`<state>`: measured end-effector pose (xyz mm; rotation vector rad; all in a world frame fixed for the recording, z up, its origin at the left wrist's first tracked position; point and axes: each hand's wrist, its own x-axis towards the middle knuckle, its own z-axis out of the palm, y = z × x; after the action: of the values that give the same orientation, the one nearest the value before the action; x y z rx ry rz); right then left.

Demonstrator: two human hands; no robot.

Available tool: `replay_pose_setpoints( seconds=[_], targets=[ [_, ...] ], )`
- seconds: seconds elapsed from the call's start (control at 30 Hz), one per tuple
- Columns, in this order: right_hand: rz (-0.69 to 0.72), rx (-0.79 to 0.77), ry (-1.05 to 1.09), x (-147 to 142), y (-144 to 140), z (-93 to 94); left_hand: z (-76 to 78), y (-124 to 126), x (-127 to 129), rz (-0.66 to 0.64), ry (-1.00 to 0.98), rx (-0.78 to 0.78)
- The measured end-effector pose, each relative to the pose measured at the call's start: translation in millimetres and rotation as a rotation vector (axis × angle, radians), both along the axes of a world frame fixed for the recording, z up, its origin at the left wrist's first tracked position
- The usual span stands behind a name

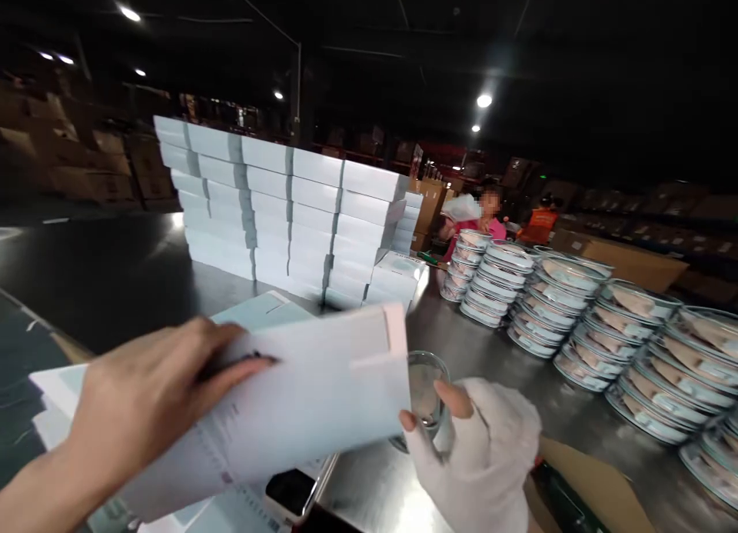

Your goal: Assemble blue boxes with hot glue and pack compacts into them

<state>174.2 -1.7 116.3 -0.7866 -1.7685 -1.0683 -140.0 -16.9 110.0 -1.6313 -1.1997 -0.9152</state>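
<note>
Slanting up rightward lengthwise: white box (317, 391)

Whse-type pkg area: stacked white bxs (268, 202), metal tbl (490, 352), brown ctns (101, 183) in bkgd, ceiling lts (484, 101).

White box (311, 394) blurred, round container (425, 387) partly hidden, rightmost stack (718, 460) cut off

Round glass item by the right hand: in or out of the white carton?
Out: the round glass item shows past the white carton, partly behind the right hand.
</note>
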Motion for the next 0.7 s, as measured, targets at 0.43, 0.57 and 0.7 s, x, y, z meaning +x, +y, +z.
replay_pose_setpoints(
  seconds=[0.43,0.57,0.7],
  targets=[
    [0.462,-1.346,0.669,72.9,-56.3,8.0,-5.3,-17.3,99.0,-0.544,-0.016,-0.370],
    [0.621,-1.343,0.728,74.1,-64.0,36.2,-4.3,-21.3,130.8,-0.725,-0.068,-0.787],
    [0.374,-0.929,0.707,89.9,-64.9,31.3,3.4,-8.8,141.3,-0.882,-0.453,-1.219]
  ],
)
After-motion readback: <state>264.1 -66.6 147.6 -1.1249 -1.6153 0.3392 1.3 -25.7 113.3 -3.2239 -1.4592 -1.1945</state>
